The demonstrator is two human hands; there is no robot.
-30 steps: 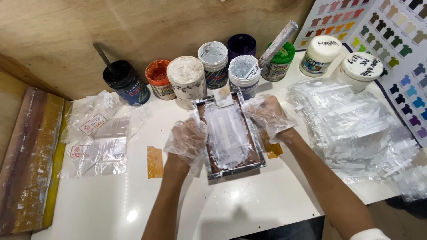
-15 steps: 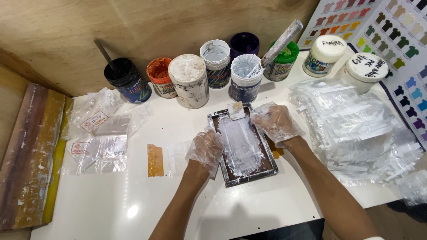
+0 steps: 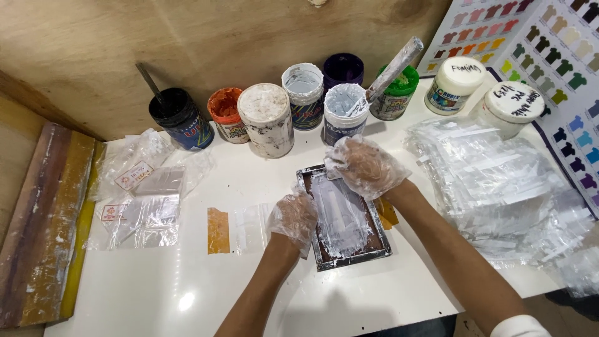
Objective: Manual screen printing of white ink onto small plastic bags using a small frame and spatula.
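Left hand (image 3: pixel 293 216), in a thin clear glove, sits clamped on the left rail of the small screen frame (image 3: pixel 344 218), fingers curled over the edge, pinning it flat on the white table (image 3: pixel 187 293). Right hand (image 3: pixel 368 167), gloved too, is at about 1 o'clock from the left one, resting on the top end of the frame, fingers bunched together; I can't tell if there's a little scraper under them. The mesh is smeared with white ink.

Only the head view here. Jars of ink (image 3: pixel 268 122) line up at 12 o'clock, one with a stirring stick (image 3: pixel 393 70) poking out. A heap of clear bags (image 3: pixel 499 187) sits at 3 o'clock, a few printed bags (image 3: pixel 134 200) at 9 o'clock, and an orange strip (image 3: pixel 218 230) just left of the frame.

My take: to do this pull well, keep that left hand pressing hard so the frame doesn't creep, and drag evenly in one stroke.
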